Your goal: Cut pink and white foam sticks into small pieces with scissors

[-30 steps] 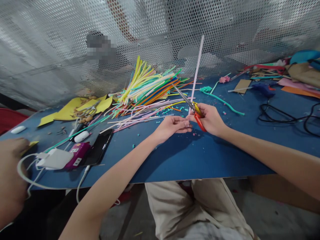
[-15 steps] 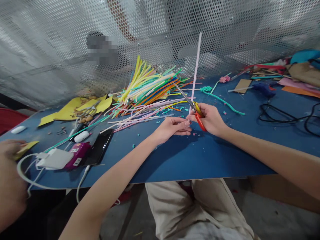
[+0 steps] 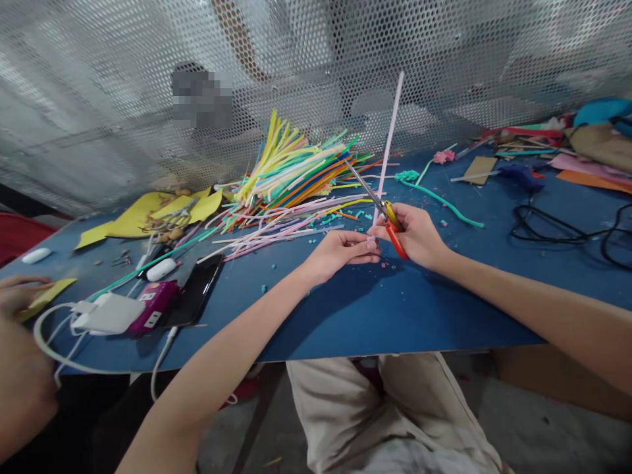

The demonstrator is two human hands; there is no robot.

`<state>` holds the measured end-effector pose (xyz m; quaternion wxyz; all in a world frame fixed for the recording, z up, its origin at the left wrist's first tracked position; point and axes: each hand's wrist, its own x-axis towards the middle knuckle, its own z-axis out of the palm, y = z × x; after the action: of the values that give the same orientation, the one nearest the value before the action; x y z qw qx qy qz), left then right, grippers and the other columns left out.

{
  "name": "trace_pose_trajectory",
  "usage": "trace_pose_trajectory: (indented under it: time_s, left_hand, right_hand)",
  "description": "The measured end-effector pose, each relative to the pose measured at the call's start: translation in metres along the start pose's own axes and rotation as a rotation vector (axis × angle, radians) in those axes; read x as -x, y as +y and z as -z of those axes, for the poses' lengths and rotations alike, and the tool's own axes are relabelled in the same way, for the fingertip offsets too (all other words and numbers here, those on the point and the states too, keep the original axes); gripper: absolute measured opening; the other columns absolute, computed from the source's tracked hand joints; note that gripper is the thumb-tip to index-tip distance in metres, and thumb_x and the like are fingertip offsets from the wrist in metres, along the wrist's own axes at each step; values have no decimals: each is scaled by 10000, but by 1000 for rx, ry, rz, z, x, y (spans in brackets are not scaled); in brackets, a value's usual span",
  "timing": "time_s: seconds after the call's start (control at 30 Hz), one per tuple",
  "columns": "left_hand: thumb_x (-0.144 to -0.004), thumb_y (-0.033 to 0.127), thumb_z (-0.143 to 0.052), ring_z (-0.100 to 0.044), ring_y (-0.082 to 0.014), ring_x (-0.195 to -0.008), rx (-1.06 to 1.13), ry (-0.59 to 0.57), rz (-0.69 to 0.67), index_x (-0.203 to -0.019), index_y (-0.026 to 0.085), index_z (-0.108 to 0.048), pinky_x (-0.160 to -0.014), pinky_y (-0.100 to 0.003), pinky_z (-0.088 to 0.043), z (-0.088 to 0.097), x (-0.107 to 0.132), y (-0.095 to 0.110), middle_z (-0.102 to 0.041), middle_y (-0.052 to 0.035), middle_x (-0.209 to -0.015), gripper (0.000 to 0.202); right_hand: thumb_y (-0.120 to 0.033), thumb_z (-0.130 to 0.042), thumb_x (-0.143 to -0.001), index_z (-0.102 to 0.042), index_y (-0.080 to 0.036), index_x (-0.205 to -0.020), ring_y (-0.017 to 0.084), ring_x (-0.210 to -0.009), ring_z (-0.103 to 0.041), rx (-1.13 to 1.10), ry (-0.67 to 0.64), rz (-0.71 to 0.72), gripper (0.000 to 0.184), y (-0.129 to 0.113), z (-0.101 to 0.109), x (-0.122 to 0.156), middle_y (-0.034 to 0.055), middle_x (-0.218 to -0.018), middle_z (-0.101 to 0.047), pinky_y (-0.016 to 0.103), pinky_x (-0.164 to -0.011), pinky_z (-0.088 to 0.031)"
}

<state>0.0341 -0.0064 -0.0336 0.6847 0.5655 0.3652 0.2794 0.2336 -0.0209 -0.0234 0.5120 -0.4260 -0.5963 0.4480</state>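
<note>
A pale lilac pipe cleaner [image 3: 390, 137] stands nearly upright, leaning a little right at its top. My left hand [image 3: 343, 253] has its fingertips pinched at the lower end, which the fingers partly hide. My right hand [image 3: 419, 236] is closed around scissors [image 3: 394, 236] with red and yellow handles, and its fingertips also meet the pipe cleaner's lower part. The scissor blades point up and to the left, crossing by the stem without visibly cutting it. Behind my hands lie loose pink and lilac pipe cleaners [image 3: 276, 240] and small teal snippets [image 3: 340, 217].
A large multicoloured pipe cleaner bundle [image 3: 296, 171] lies at the back against perforated metal mesh [image 3: 306, 46]. Left are a phone [image 3: 200, 289], a white charger [image 3: 106, 313] with cables and another person's hand [image 3: 17, 293]. Right are a glue gun [image 3: 521, 176] and black cord [image 3: 553, 230].
The upright pipe cleaner's top has shifted slightly right and down. Both my hands stay almost in place, still close together. The other person's hand at the left has moved slightly.
</note>
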Motion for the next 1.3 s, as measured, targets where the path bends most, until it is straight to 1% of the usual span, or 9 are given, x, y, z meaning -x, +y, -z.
trace_pose_trajectory:
  time_s: [0.23, 0.4, 0.53, 0.67, 0.8, 0.9, 1.03, 1.17, 1.3]
  left_hand:
    - [-754, 463, -840, -758, -157, -870, 1, 11, -9, -999, 111, -758, -939, -294, -587, -1, 0, 1, -778, -109, -988, 436]
    - [-757, 457, -841, -760, -160, -865, 10, 8, -21, -1006, 104, -741, -932, -299, -590, -1, 1, 1, -776, -114, -992, 443]
    - [-759, 470, -836, -767, -181, -861, 40, 53, -27, -1033, 131, -695, -921, -327, -599, 1, 1, 2, -781, -106, -966, 458]
    - [-755, 447, -846, -769, -176, -844, 46, 98, -37, -1004, 144, -677, -902, -306, -602, 7, 3, 9, -783, -87, -923, 427]
    - [-738, 439, -859, -764, -170, -848, 45, 160, -100, -984, 136, -706, -922, -310, -598, 16, 3, 16, -780, -83, -935, 419]
    - [-736, 436, -860, -759, -160, -836, 31, 211, -153, -995, 137, -728, -927, -309, -596, 23, 0, 18, -778, -82, -943, 417]
    - [-753, 438, -845, -751, -142, -820, 3, 248, -199, -1007, 126, -745, -929, -303, -593, 30, -4, 15, -774, -88, -946, 415]
    - [-755, 433, -842, -750, -152, -822, -22, 226, -198, -993, 114, -752, -913, -309, -598, 28, -4, 11, -773, -95, -940, 408]
    - [-774, 450, -820, -746, -163, -806, -91, 182, -182, -973, 108, -764, -887, -324, -605, 22, 0, 14, -774, -102, -914, 400]
  right_hand:
    - [-409, -844, -661, -525, -215, -757, 137, -663, -555, -7, -21, 35, 386, 4, 1, 0, 8, -803, -653, 323, -652, -513]
    - [-450, -841, -664, -561, -217, -779, 162, -694, -578, 18, -11, 45, 382, 2, -1, 0, 19, -822, -670, 341, -674, -519]
    - [-477, -851, -662, -578, -219, -797, 177, -736, -592, 76, -22, 85, 399, 4, 6, -4, 20, -827, -669, 351, -723, -516]
    - [-486, -893, -598, -601, -220, -839, 154, -656, -514, 285, -18, 149, 463, 2, 26, -8, 9, -805, -642, 325, -635, -453]
    - [-578, -860, -620, -634, -216, -934, 178, -684, -520, 541, -107, 185, 530, -9, 52, -15, 14, -785, -621, 316, -633, -398]
    - [-659, -790, -673, -627, -218, -906, 181, -657, -498, 805, -105, 164, 524, -12, 67, -22, 26, -770, -609, 319, -622, -362]
    - [-733, -745, -661, -607, -223, -872, 220, -709, -549, 1038, -152, 95, 569, -3, 81, -30, 74, -879, -663, 325, -633, -347]
    - [-736, -750, -652, -626, -229, -919, 260, -797, -601, 1033, -259, 70, 587, 5, 81, -30, 95, -987, -696, 334, -664, -372]
    - [-695, -794, -635, -638, -244, -918, 238, -756, -607, 891, -375, 14, 555, 2, 66, -21, 57, -931, -705, 338, -671, -409]
